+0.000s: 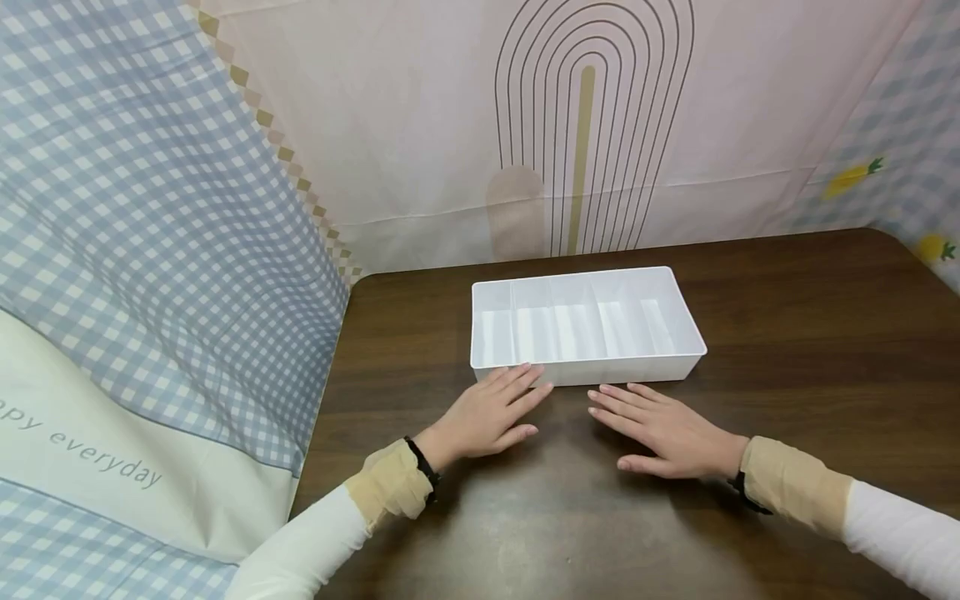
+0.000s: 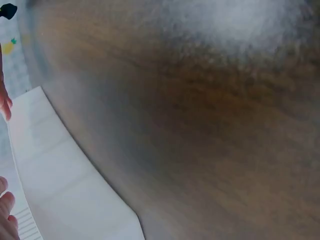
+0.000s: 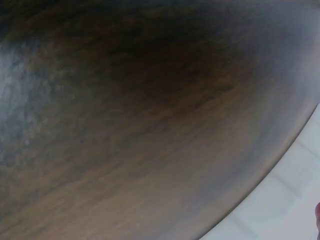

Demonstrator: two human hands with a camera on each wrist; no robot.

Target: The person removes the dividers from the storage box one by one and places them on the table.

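A white plastic box (image 1: 592,372) with several compartments side by side stands on the brown table; nothing shows inside it. In front of its near left part is my left hand (image 1: 491,412), palm down with fingers extended. Its fingertips overlap the box's near wall in the head view; whether they touch it I cannot tell. My right hand (image 1: 671,432) is held just short of the near wall, fingers straight and holding nothing. The left wrist view shows the box wall (image 2: 70,175) and some fingertips (image 2: 6,205) at the left edge. A fingertip (image 3: 318,212) barely enters the right wrist view.
The brown wooden table (image 1: 810,333) reaches out on both sides of the box. Behind it hangs a pale cloth (image 1: 390,125) with a line-arch print. Blue checked cloth (image 1: 187,250) drapes along the left side, and more checked cloth (image 1: 892,108) hangs at the right.
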